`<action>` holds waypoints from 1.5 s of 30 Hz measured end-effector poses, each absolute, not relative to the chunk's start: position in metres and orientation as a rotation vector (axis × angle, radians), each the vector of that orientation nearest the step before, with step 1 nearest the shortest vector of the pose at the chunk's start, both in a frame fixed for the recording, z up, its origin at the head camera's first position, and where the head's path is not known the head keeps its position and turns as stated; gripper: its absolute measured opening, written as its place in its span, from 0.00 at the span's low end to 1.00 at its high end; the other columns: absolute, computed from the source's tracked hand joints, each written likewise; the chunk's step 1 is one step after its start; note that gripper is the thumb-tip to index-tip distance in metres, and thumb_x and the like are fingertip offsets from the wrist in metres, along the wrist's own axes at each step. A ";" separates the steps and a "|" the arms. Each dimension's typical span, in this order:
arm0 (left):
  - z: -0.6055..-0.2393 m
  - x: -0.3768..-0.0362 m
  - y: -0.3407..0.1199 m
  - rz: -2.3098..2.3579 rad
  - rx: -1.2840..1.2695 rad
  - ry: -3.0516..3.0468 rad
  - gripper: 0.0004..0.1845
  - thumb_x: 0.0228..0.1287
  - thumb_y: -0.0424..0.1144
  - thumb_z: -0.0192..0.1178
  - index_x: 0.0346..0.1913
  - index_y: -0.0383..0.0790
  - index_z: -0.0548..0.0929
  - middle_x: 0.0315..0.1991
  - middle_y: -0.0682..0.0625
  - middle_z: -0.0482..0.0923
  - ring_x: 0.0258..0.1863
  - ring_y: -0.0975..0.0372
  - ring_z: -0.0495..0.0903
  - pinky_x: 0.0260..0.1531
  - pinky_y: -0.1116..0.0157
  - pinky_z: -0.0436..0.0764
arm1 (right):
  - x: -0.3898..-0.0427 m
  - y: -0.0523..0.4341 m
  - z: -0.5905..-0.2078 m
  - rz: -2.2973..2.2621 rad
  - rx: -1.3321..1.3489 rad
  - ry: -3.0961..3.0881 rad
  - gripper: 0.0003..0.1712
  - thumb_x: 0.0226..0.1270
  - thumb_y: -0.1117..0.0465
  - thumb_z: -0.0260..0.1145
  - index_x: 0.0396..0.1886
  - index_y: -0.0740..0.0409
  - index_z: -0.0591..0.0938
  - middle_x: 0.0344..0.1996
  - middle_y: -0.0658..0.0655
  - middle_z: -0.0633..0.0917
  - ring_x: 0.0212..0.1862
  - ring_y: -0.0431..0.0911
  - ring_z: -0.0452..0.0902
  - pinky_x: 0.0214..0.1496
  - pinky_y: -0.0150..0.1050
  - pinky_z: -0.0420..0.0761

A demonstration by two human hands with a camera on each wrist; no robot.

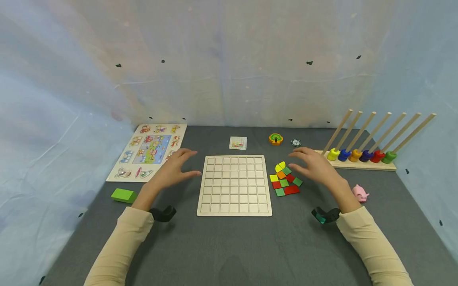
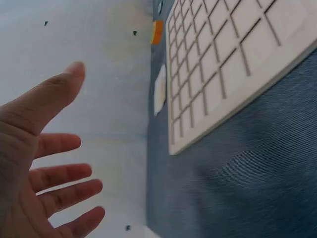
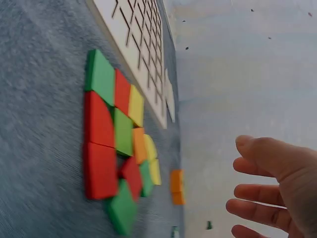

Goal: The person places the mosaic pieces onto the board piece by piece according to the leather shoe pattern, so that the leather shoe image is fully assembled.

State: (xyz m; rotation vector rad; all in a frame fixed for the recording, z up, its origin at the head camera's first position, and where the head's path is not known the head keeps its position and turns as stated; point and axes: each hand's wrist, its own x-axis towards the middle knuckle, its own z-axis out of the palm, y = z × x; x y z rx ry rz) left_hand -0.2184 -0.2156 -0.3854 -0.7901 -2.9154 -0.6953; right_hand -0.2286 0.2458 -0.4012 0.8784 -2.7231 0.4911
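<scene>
A square wooden grid board lies on the dark tabletop between the two hands. My left hand hovers off the board's left edge, thumb and fingers spread, holding nothing. On the other side, my right hand is raised above the table beside the small coloured tiles, its fingers apart and nothing in them. Those tiles, red, green, yellow and orange, lie flat in a loose cluster along the board's right edge. Behind the board is a small printed card showing a coloured grid pattern.
At the back left lies a picture puzzle board, with a green block in front of it. A tree-shaped piece and a round chip sit at the back. To the right are a peg stand with coloured beads and a pink pig.
</scene>
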 end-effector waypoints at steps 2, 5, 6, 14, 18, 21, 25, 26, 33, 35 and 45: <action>-0.394 -0.219 -0.216 -0.722 -0.801 -2.936 0.41 0.55 0.57 0.64 0.67 0.39 0.65 0.62 0.39 0.63 0.60 0.46 0.64 0.55 0.46 0.67 | -0.230 0.244 -0.408 0.551 0.867 -2.731 0.20 0.59 0.58 0.68 0.49 0.62 0.81 0.48 0.64 0.78 0.50 0.58 0.75 0.49 0.55 0.74; -0.406 -0.220 -0.215 -0.783 -0.792 -2.963 0.41 0.54 0.54 0.67 0.67 0.39 0.65 0.62 0.39 0.63 0.60 0.47 0.65 0.54 0.47 0.68 | -0.232 0.242 -0.419 0.637 0.827 -2.749 0.19 0.60 0.59 0.67 0.50 0.62 0.81 0.47 0.63 0.78 0.49 0.56 0.75 0.48 0.55 0.74; -0.409 -0.221 -0.214 -0.801 -0.790 -2.970 0.41 0.53 0.53 0.67 0.67 0.39 0.65 0.62 0.39 0.64 0.60 0.47 0.65 0.55 0.47 0.68 | -0.234 0.241 -0.423 0.662 0.813 -2.756 0.19 0.60 0.59 0.67 0.50 0.63 0.81 0.47 0.63 0.78 0.48 0.56 0.75 0.48 0.54 0.74; -0.430 -0.224 -0.215 -0.905 -0.819 -2.986 0.42 0.51 0.49 0.70 0.66 0.36 0.66 0.60 0.37 0.66 0.55 0.46 0.70 0.52 0.47 0.71 | -0.243 0.234 -0.446 0.766 0.669 -2.810 0.19 0.63 0.59 0.65 0.51 0.63 0.80 0.46 0.62 0.78 0.43 0.53 0.74 0.42 0.49 0.74; -0.438 -0.225 -0.216 -0.948 -0.836 -2.984 0.43 0.50 0.50 0.71 0.66 0.35 0.66 0.57 0.37 0.68 0.51 0.46 0.73 0.48 0.48 0.73 | -0.246 0.229 -0.454 0.816 0.601 -2.819 0.19 0.63 0.60 0.65 0.51 0.64 0.80 0.44 0.64 0.78 0.42 0.53 0.74 0.41 0.49 0.74; -0.444 -0.225 -0.216 -0.955 -0.843 -2.988 0.43 0.50 0.50 0.70 0.67 0.36 0.65 0.54 0.38 0.69 0.49 0.47 0.73 0.48 0.49 0.73 | -0.248 0.226 -0.459 0.837 0.544 -2.824 0.19 0.63 0.60 0.65 0.52 0.64 0.80 0.44 0.64 0.78 0.42 0.53 0.74 0.41 0.49 0.74; -0.450 -0.225 -0.216 -0.969 -0.859 -2.991 0.43 0.50 0.48 0.71 0.67 0.36 0.65 0.52 0.38 0.68 0.47 0.48 0.73 0.47 0.51 0.74 | -0.251 0.224 -0.465 0.835 0.456 -2.827 0.20 0.63 0.57 0.65 0.51 0.64 0.80 0.40 0.64 0.78 0.39 0.53 0.73 0.40 0.49 0.74; -0.451 -0.225 -0.216 -0.973 -0.863 -2.992 0.42 0.50 0.48 0.71 0.67 0.35 0.65 0.52 0.38 0.68 0.47 0.48 0.73 0.47 0.51 0.74 | -0.252 0.223 -0.466 0.834 0.435 -2.826 0.20 0.63 0.56 0.65 0.51 0.64 0.80 0.39 0.63 0.78 0.38 0.53 0.74 0.39 0.49 0.74; -0.458 -0.225 -0.217 -0.915 -0.851 -3.034 0.41 0.50 0.51 0.70 0.65 0.37 0.68 0.50 0.41 0.65 0.44 0.53 0.67 0.45 0.53 0.69 | -0.255 0.219 -0.470 0.849 0.330 -2.828 0.23 0.62 0.55 0.65 0.49 0.68 0.79 0.36 0.64 0.77 0.36 0.54 0.73 0.39 0.50 0.72; -0.458 -0.225 -0.218 -0.888 -0.859 -3.045 0.41 0.50 0.52 0.69 0.65 0.37 0.68 0.50 0.41 0.64 0.44 0.54 0.65 0.45 0.53 0.67 | -0.255 0.218 -0.470 0.853 0.309 -2.837 0.22 0.61 0.54 0.66 0.48 0.68 0.80 0.36 0.65 0.77 0.37 0.54 0.72 0.40 0.50 0.72; -0.458 -0.222 -0.217 -0.859 -0.838 -3.070 0.42 0.51 0.53 0.69 0.66 0.36 0.67 0.50 0.42 0.62 0.45 0.54 0.63 0.45 0.53 0.66 | -0.254 0.215 -0.471 0.877 0.254 -2.836 0.20 0.61 0.55 0.66 0.45 0.68 0.80 0.38 0.66 0.76 0.40 0.56 0.73 0.44 0.51 0.73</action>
